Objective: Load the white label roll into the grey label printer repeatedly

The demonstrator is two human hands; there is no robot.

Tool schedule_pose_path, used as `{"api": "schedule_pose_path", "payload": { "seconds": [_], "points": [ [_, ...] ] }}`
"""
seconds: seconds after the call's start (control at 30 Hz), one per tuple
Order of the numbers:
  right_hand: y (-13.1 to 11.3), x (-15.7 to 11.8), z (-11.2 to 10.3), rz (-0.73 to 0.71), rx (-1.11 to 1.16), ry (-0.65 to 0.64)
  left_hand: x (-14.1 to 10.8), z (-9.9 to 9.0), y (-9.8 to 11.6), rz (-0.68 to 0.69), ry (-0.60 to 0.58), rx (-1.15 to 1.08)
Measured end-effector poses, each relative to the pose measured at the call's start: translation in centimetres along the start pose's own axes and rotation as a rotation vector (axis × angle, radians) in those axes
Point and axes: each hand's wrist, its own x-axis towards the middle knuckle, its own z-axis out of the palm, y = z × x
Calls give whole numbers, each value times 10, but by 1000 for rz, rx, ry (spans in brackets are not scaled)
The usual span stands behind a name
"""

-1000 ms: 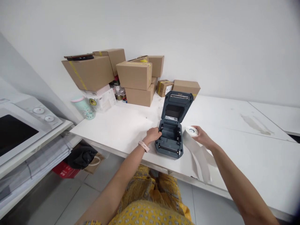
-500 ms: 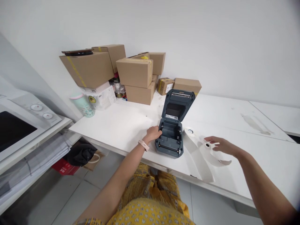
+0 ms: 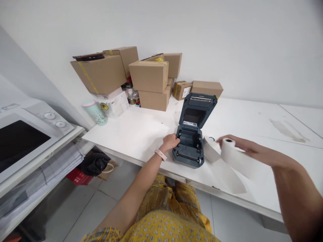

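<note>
A dark grey label printer (image 3: 188, 148) stands on the white table with its lid (image 3: 198, 109) raised and its inside bare. My left hand (image 3: 171, 142) grips the printer's left edge, fingers curled over the rim. To the right of the printer, my right hand (image 3: 238, 144) is closed on a small white paper roll (image 3: 229, 142), its dark core hole facing up. A loose strip of paper trails from this roll toward the right. Another white roll (image 3: 210, 139) with a blue-ringed core lies beside the printer, and a long paper strip (image 3: 233, 178) curls toward the table's front edge.
Cardboard boxes (image 3: 148, 77) are stacked at the back left of the table (image 3: 121, 134). Two smaller boxes (image 3: 207, 88) sit behind the printer. A mint tumbler (image 3: 97, 114) stands by a white box. On the left, a microwave (image 3: 32, 131) rests on a shelf unit.
My right hand has taken hold of the small roll and turned it more upright, with its paper strip swinging right. My left hand stays on the printer. The view has shifted slightly.
</note>
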Motion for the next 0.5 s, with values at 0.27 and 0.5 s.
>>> {"api": "schedule_pose_path", "payload": {
  "seconds": [0.27,0.5],
  "points": [
    [-38,132,75,-12,-306,-98,1,2,0,-18,-5,-7],
    [-11,156,117,-34,-326,-20,0,2,0,-30,-6,-40]
  ]
}}
